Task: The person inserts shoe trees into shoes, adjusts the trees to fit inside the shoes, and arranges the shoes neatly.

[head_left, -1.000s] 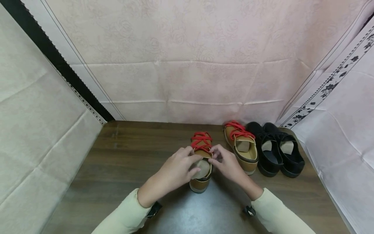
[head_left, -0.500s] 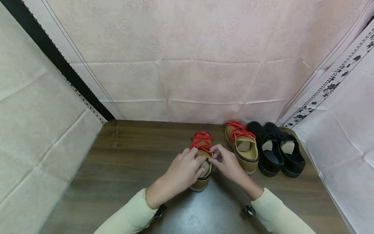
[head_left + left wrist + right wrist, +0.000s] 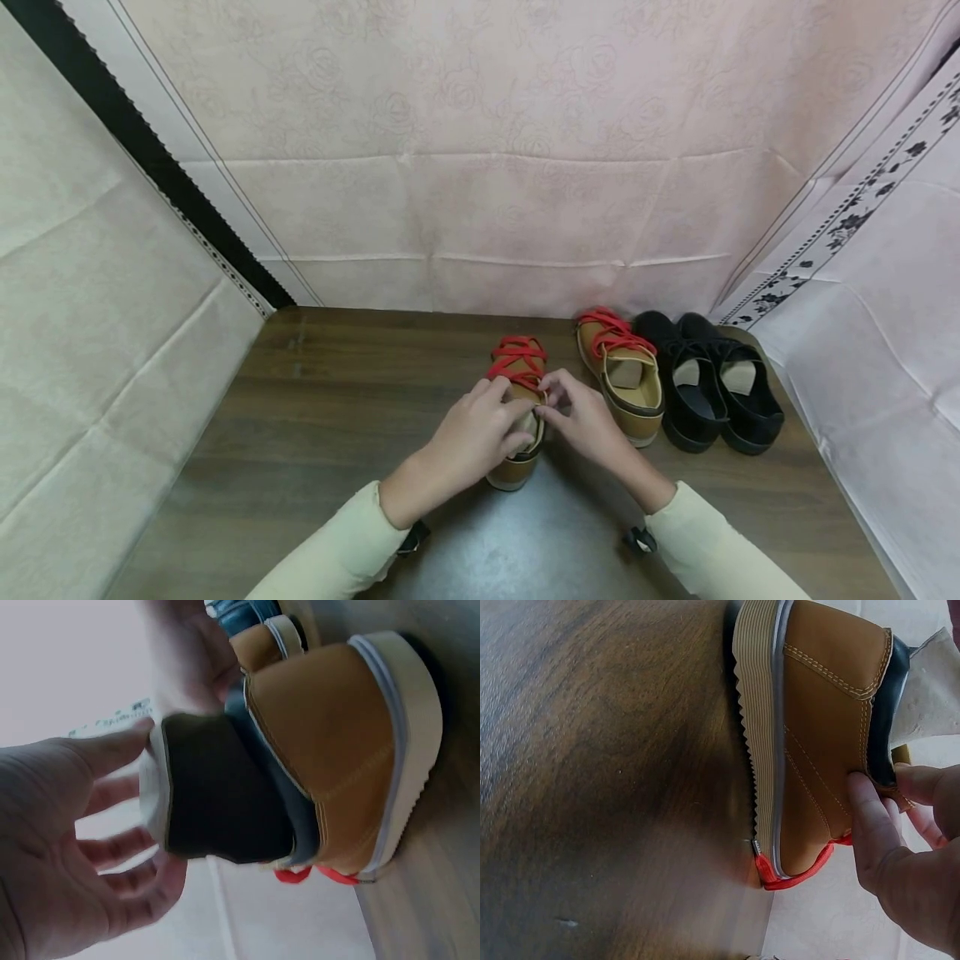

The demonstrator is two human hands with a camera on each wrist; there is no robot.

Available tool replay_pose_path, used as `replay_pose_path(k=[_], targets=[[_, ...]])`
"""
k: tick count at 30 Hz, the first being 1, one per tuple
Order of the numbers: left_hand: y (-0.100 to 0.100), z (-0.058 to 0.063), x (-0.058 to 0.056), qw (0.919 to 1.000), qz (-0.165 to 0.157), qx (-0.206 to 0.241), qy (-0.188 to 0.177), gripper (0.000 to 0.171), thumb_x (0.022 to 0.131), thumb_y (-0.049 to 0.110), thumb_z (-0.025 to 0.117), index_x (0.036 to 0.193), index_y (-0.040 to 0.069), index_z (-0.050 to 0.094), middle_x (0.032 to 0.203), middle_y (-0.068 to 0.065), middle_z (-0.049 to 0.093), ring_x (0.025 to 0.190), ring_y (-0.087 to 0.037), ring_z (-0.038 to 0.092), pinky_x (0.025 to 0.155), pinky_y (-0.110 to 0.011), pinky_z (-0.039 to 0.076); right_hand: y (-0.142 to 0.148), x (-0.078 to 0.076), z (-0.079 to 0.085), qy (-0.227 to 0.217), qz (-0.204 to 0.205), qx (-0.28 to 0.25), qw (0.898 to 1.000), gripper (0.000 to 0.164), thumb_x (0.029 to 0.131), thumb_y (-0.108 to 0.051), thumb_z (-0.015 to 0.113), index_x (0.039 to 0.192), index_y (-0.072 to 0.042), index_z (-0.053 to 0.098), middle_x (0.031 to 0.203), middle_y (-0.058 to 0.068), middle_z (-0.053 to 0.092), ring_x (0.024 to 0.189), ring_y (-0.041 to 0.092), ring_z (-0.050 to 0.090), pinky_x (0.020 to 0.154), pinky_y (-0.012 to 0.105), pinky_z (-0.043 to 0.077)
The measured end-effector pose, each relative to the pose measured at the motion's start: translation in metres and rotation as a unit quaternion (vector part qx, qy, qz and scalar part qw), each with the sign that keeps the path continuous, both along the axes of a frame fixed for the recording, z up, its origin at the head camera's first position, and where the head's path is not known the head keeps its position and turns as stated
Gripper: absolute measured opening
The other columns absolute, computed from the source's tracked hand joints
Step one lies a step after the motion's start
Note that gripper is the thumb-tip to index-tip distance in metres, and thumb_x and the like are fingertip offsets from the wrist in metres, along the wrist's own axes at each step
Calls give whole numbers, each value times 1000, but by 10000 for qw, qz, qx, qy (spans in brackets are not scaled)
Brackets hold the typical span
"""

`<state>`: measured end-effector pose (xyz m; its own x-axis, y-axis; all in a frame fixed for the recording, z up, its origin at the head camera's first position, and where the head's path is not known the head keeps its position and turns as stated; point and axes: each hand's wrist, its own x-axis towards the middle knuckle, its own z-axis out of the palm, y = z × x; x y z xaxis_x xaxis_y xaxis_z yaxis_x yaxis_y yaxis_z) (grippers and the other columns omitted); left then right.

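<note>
A tan leather shoe with red laces point(image 3: 510, 477) stands on the brown wooden surface, toe pointing away. My left hand point(image 3: 476, 429) pinches the raised end of an insole point(image 3: 225, 791), dark on one face and pale on the other. The insole's other end is hidden inside the shoe, and its pale face point(image 3: 934, 694) shows above the collar in the right wrist view. Thumb and fingers of my right hand point(image 3: 581, 417) pinch the right edge of the shoe's opening, near the laces.
A matching tan shoe point(image 3: 643, 425) stands to the right, close to the back wall. Beside it is a pair of black shoes point(image 3: 692, 429). Pale patterned cloth point(image 3: 465, 208) covers the back and both sides. The wooden surface point(image 3: 315, 433) extends to the left.
My left hand has shifted right over the shoe. The insole's pale face, broadly visible earlier, now shows less in the head view. My right hand has stayed at the opening's edge.
</note>
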<state>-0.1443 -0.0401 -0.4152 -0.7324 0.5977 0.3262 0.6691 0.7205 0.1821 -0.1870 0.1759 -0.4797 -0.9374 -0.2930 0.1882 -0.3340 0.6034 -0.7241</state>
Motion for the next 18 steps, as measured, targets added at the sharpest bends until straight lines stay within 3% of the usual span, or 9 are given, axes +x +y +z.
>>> replay_pose_path(k=[5, 11, 14, 18], targets=[[-10, 1, -8, 9967, -343, 267, -687, 42, 89, 32, 82, 126, 15, 74, 104, 0, 57, 94, -15, 51, 74, -24, 48, 0, 0, 0, 4, 38, -24, 10000, 32, 91, -11, 80, 114, -18, 59, 89, -4, 65, 87, 13, 67, 77, 34, 57], [-17, 5, -14, 9847, -514, 498, -1588, 40, 94, 25, 77, 132, 17, 71, 111, 1, 59, 101, -16, 51, 81, -27, 49, -1, 0, 0, -132, 53, -18, 9999, 32, 91, -12, 80, 115, -19, 59, 90, -4, 65, 88, 14, 67, 77, 33, 57], [-17, 7, -17, 9801, -525, 573, -1828, 37, 95, 22, 76, 131, 17, 71, 111, 2, 59, 101, -16, 51, 82, -28, 48, -1, 1, -1, -172, 62, -27, 9998, 33, 91, -12, 80, 116, -19, 59, 90, -4, 65, 89, 14, 67, 78, 33, 57], [-15, 7, -20, 9787, -578, 564, -1888, 33, 94, 20, 77, 126, 16, 72, 110, 3, 59, 99, -16, 51, 84, -29, 48, 0, 0, -1, -97, 59, -28, 9999, 33, 91, -11, 79, 117, -19, 60, 89, -4, 65, 89, 13, 67, 81, 34, 58]])
